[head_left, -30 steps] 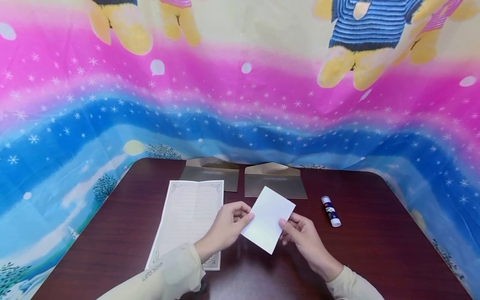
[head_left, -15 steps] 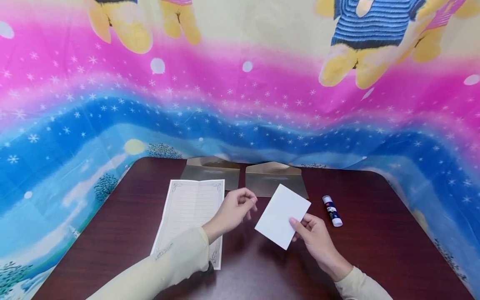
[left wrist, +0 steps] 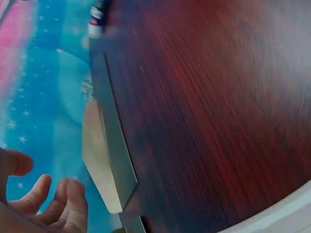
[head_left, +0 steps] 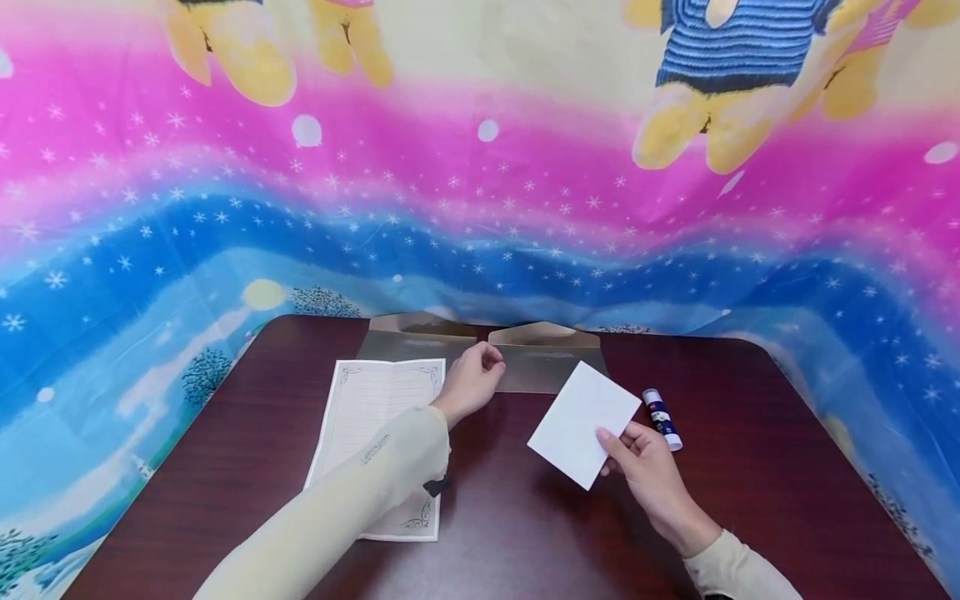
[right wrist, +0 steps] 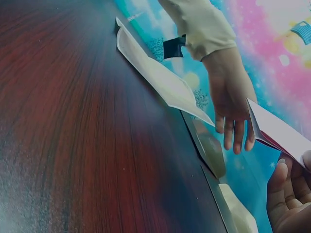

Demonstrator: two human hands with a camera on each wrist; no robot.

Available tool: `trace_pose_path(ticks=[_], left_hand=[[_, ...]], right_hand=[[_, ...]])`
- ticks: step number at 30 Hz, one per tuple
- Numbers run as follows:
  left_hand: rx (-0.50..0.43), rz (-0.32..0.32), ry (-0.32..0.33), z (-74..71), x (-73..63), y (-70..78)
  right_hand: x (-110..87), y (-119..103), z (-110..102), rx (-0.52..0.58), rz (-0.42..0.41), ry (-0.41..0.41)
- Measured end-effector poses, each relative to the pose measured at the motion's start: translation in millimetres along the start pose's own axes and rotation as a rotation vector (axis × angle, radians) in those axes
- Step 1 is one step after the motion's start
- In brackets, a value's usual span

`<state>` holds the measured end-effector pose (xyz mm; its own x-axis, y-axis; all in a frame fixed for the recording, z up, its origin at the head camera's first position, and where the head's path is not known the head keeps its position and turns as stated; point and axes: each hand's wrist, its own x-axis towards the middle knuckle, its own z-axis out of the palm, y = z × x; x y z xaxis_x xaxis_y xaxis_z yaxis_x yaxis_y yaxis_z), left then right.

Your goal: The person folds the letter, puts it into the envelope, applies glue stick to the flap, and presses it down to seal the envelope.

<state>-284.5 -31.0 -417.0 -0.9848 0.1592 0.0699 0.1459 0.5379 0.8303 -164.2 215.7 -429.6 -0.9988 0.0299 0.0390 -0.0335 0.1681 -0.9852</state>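
Observation:
A small folded white sheet of paper is pinched by my right hand, thumb on top and fingers beneath. Its layers show along the edge of the folded paper in the right wrist view. My left hand is raised near the two bronze envelopes, overlapping the near left corner of the right envelope in the head view. Its fingers are loosely bent, with nothing between thumb and fingertips of the left hand. Behind it, the left envelope lies with its flap up.
A lined sheet with an ornate border lies at left, partly under the left sleeve. A glue stick lies just beyond the right hand. A patterned cloth hangs behind the dark wooden table.
My left hand has let go of the folded paper and moved forward toward the envelopes. My right hand has carried the paper slightly to the right.

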Motion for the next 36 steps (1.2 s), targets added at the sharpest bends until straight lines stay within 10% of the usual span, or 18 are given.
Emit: trace_pose_path(ticks=[13,25,36], left_hand=[[0.509,0.029,-0.152,19.9,21.6,-10.9],[0.639,0.073,-0.278,24.6,15.7,-17.8],[0.781,0.268,-0.280,28.0,-8.7,-12.3]], right_hand=[[-0.6,-1,-1,0.029,-0.009,-0.011],[-0.9,-4,-3,0.028,0.000,-0.004],[0.8,-8,-5,0.030,-0.001,-0.001]])
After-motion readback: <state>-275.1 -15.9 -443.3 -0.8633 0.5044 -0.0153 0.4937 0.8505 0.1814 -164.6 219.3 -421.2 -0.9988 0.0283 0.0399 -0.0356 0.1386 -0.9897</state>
